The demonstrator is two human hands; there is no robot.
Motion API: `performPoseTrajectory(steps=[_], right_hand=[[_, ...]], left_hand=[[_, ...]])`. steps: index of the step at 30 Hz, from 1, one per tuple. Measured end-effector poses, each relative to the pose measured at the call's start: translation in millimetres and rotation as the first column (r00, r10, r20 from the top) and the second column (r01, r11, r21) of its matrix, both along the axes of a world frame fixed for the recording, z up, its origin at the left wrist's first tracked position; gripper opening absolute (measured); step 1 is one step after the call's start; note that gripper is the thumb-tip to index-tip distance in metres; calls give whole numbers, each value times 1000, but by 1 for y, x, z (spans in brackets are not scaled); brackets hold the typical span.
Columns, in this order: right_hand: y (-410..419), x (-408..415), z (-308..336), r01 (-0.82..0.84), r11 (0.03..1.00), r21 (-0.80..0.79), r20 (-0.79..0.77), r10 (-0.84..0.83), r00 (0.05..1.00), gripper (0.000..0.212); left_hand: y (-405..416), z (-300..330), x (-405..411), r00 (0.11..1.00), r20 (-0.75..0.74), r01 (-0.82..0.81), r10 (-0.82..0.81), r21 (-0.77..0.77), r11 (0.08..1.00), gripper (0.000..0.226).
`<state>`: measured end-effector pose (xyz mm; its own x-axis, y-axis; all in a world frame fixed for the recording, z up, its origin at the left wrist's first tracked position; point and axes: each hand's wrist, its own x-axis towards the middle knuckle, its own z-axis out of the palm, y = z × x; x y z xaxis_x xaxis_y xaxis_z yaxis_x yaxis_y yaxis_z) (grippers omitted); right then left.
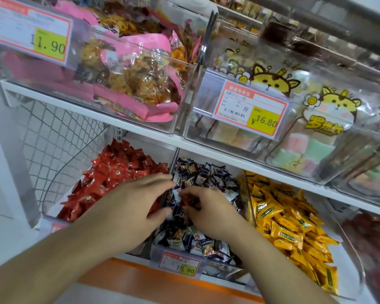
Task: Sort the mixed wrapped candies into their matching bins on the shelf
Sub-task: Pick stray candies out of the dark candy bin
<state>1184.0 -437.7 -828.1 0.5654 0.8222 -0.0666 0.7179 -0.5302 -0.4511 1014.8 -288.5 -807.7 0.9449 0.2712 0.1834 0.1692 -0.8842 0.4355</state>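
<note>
- The step in hand looks like picking a stray red-wrapped candy (188, 200) out of the middle bin (224, 272), low in the centre of the frame, so that it can go into the red bin (53, 212) just to its left.
- The right hand (208, 212) has its fingers curled down into the dark-wrapped pile, and its fingertips appear pinched on that red piece; motion blur leaves the pinch less than certain.
- The left hand (133, 201) lies over the divider between the red and middle bins, fingers stretched out and slightly apart, tips touching the dark candies (198, 176); it holds nothing that can be seen.
- To do this well, the person would pinch only the red wrapper, lift it straight up so no dark pieces come with it, and let the left hand hold the neighbouring pieces down.
- The red bin holds a heap of red candies (116, 170).
- The middle bin holds dark blue-and-white wrapped pieces and carries a price label (180, 265) on its front.
- The lower right bin holds yellow candies (292, 224), piled high.
- On the upper shelf (140, 126), the left clear bin (180, 93) holds pink-edged snack bags; the right clear bin (312, 176) holds cartoon-cat bags of pastel pieces.
</note>
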Motion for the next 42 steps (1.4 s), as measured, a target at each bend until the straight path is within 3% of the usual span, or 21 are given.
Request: performPoseTrajectory(steps=[11,19,25,30,36,42], right_hand=[[-1,27,-5,64,996,-62,171,-53,984,49],[12,29,-19,101,994,-49,137,-93,986,51],[11,27,-24,74,997,-17,221,-68,973,33],[1,24,-14,91,989,118,101,-103,990,31],[-5,-1,25,160,907,390,-211,-81,974,29],[27,-39,50,179,847,500,-385,32,922,24]], left_hand=[[5,-11,1,999,49,20,-17,-57,998,61],[3,-11,1,999,44,26,-23,-64,998,58],[4,-13,1,999,42,30,-28,-66,997,56],[6,-13,2,998,56,31,-26,-83,996,57],[4,-2,2,991,126,-23,45,-167,986,50],[29,17,-13,930,203,-242,306,-288,926,39]])
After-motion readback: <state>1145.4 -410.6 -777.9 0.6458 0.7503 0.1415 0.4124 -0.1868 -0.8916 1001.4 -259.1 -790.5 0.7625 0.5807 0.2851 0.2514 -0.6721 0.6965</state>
